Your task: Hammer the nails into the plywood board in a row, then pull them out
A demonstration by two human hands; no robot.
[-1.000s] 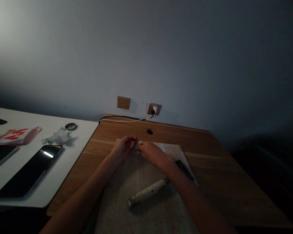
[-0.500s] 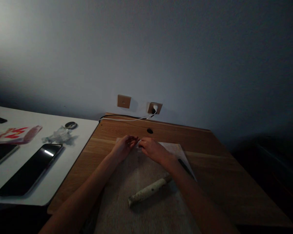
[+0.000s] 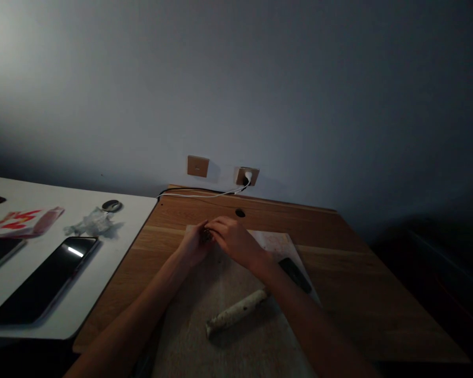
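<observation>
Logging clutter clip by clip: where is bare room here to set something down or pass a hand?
Free: the wooden desk right of the cloth; the strip between cloth and white table; the cloth nearer than the pale roll. Crowded: the white table, with phone, wrapper and crumpled plastic; the cloth's far edge, where left hand and right hand meet.
</observation>
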